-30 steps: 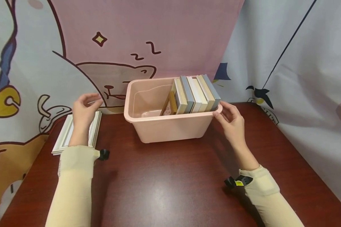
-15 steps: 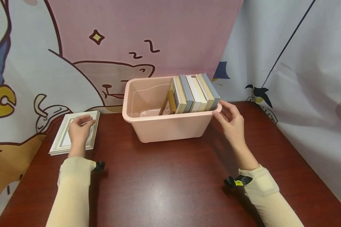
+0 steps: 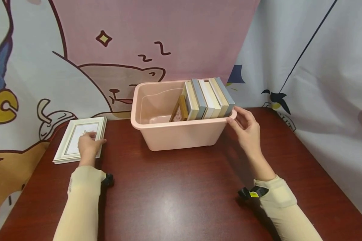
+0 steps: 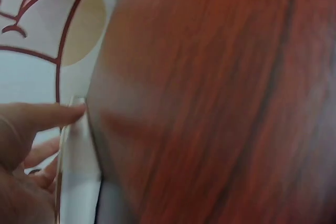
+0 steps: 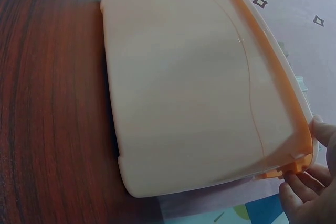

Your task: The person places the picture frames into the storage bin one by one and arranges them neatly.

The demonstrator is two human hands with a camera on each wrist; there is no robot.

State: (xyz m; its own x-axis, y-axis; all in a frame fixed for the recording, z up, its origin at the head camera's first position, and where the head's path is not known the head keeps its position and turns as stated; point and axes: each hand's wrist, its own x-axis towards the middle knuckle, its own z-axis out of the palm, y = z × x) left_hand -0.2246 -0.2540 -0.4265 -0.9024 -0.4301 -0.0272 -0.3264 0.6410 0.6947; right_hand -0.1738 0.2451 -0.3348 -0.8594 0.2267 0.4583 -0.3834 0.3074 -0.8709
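A white picture frame (image 3: pixel 61 145) with a layered edge lies flat at the table's back left. My left hand (image 3: pixel 88 145) is over its right side, fingers above the face and thumb extended to the outer edge. In the left wrist view, the thumb (image 4: pixel 58 115) overlaps the frame's white side (image 4: pixel 79 177). My right hand (image 3: pixel 248 130) pinches the right rim corner of a pink plastic bin (image 3: pixel 181 137), thumb on the near side. Several cream, grey and white frame-like slabs (image 3: pixel 209 100) stand on edge in its right half. A brown wooden frame (image 3: pixel 182 108) leans against them.
A dark red wooden table (image 3: pixel 169 187) carries everything. A cartoon-printed curtain (image 3: pixel 120 33) hangs right behind the bin, with pale fabric (image 3: pixel 328 83) along the right side. The bin's left half shows its bare floor (image 3: pixel 160 119).
My left hand has come down from above the picture frame's far end to its right edge, with the thumb spread outward. The right hand has stayed on the bin's rim.
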